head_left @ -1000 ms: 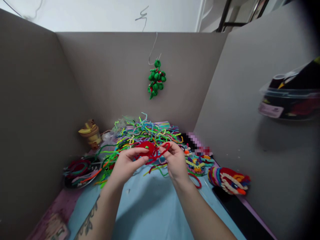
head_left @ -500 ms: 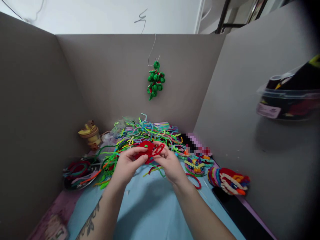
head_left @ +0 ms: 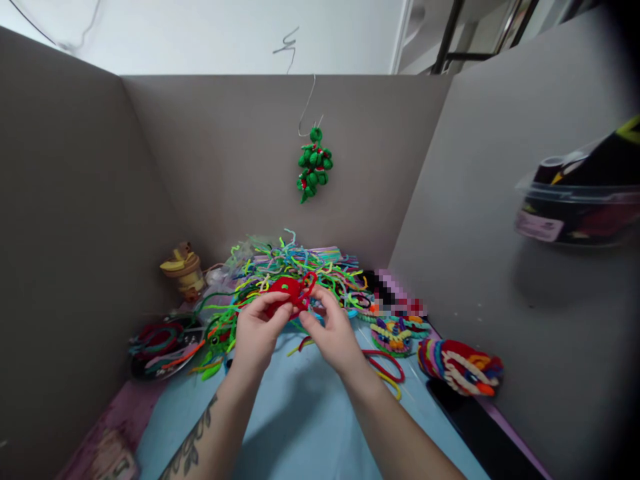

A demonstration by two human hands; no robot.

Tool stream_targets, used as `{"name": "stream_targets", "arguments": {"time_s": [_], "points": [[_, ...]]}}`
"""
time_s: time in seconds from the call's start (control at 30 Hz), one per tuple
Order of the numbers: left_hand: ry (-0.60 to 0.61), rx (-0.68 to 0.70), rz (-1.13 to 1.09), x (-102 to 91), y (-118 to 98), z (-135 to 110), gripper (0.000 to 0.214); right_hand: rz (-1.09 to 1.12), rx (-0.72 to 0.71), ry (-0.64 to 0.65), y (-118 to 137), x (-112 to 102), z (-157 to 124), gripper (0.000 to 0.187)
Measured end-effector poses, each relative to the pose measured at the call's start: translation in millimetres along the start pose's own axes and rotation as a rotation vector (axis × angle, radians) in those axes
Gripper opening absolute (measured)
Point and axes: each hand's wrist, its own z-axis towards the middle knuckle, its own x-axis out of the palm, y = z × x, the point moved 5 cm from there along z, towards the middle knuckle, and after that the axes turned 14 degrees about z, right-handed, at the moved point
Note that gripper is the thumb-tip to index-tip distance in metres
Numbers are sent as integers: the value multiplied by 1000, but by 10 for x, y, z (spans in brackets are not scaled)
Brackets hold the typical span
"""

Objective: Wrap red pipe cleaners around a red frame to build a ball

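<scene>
A red fuzzy pipe-cleaner piece (head_left: 286, 287) with a small green spot is held up in front of the heap. My left hand (head_left: 257, 327) pinches its left side between thumb and fingers. At the right side of the piece, my right hand (head_left: 333, 327) has its thumb and forefinger curved around the edge, close to a red loop (head_left: 310, 280) that sticks up. The exact contact of the right fingertips is partly hidden. Behind both hands lies a heap of colourful pipe cleaners (head_left: 320, 259).
A dark tray (head_left: 165, 375) with pipe cleaners stands left, near a tan pot (head_left: 185, 275). Woven colourful pieces (head_left: 393, 337) and a striped bundle (head_left: 460, 365) lie right, beside a black flat object (head_left: 480, 427). A green ornament (head_left: 315, 163) hangs from a wire; a clear tub (head_left: 575, 207) hangs on the right wall.
The red loop has swung from pointing right to standing upright. My right hand's fingers have spread slightly and shifted. A yellow strand now shows beside my right forearm.
</scene>
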Motion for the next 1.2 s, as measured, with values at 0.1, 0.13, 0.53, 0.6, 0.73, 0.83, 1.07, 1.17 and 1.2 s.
{"name": "stream_targets", "arguments": {"time_s": [0.1, 0.13, 0.53, 0.6, 0.73, 0.83, 1.07, 1.17, 1.2], "points": [[-27, 34, 50, -7, -20, -18, 21, -113, -98, -72, 100, -1, -42, 25], [-32, 44, 63, -5, -23, -26, 20, -161, -141, -102, 143, -2, -59, 21], [3, 44, 9, 33, -62, -80, 15, -223, -242, -241, 229, -41, -125, 8], [36, -8, -88, 52, -47, -70, 18, -142, -206, -311, 176, -127, -95, 16], [96, -74, -194, 86, -22, -54, 22, 34, -42, -330, 6, -296, 28, 31], [142, -107, -194, 116, -12, -59, 22, 98, -18, -282, -33, -388, 109, 28], [206, -128, -201, 161, 18, -79, 20, 10, -111, -200, 12, -464, 161, 7], [210, -116, -197, 161, 31, -78, 18, -28, -161, -165, 46, -440, 163, 4], [209, -109, -196, 160, 31, -76, 18, -44, -174, -156, 64, -429, 161, 3]]}}
